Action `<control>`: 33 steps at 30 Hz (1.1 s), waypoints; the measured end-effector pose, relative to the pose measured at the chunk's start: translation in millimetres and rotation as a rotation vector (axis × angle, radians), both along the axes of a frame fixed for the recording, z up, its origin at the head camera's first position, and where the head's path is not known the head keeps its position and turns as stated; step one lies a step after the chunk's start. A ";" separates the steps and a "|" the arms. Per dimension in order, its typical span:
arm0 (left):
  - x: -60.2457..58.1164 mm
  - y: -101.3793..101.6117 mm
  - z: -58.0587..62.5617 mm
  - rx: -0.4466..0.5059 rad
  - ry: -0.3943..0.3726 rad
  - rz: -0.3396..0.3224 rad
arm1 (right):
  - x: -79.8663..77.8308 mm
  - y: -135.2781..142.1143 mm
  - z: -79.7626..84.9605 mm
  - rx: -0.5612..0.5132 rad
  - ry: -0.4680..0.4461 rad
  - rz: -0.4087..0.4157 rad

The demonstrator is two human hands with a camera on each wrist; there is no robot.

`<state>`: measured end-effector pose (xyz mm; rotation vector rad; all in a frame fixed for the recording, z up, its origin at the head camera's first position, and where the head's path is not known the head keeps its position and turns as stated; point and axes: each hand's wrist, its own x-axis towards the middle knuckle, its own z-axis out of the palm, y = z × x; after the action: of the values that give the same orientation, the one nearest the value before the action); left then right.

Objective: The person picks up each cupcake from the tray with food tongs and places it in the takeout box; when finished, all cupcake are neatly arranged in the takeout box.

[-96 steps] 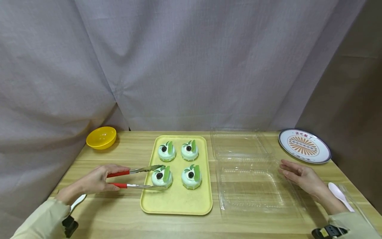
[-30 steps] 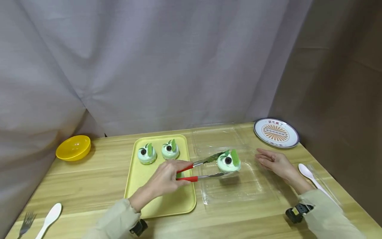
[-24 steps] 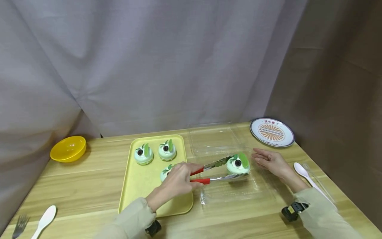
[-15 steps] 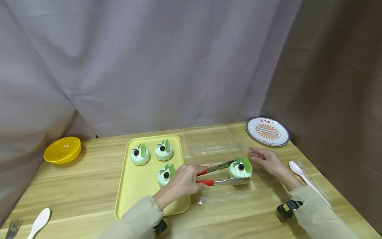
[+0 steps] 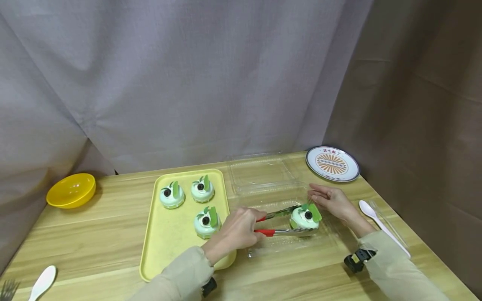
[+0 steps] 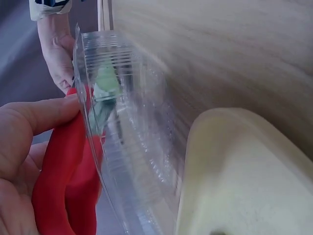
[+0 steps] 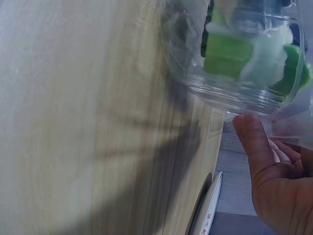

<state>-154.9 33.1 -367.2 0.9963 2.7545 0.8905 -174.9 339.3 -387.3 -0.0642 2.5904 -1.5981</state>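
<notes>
My left hand [image 5: 241, 230] grips the red-handled tongs [image 5: 265, 232]. Their metal tips lie on either side of a pale green cream cake [image 5: 299, 219], topped with a dark round cookie and green pieces. That cake is low inside the right part of the clear plastic container [image 5: 256, 251]. At the container's right side, my right hand [image 5: 333, 202] has its fingers straight, with the fingertips [image 7: 249, 121] at the ribbed wall in the right wrist view. Three similar cakes, among them a front cake [image 5: 207, 223], stand on the yellow tray [image 5: 165, 255], partly covered by my left arm.
The container's clear lid [image 5: 260, 172] lies open behind it. A patterned plate [image 5: 333, 164] is at the back right, a yellow bowl [image 5: 71, 191] at the back left. White spoons lie at both sides, one spoon [image 5: 382, 225] right of my right arm. A fork [image 5: 8, 289] is front left.
My left hand has carried the front-left cake off the tray with the tongs, rightward, then lowered it into the container. The right hand stays by the container. The head view has swung right.
</notes>
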 end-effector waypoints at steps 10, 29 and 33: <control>3.7 8.6 0.9 -0.060 0.053 0.002 | 0.6 -1.9 0.7 0.002 -0.009 -0.015; 9.4 10.7 7.9 -0.110 0.065 -0.009 | 0.9 -4.4 1.8 -0.004 -0.003 -0.032; 7.8 9.6 6.2 -0.101 0.049 -0.013 | 1.0 -4.7 2.0 0.000 -0.001 -0.030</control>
<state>-147.2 42.7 -360.9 1.0304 2.7977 0.7274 -174.0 334.6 -385.3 -0.0243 2.6032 -1.6074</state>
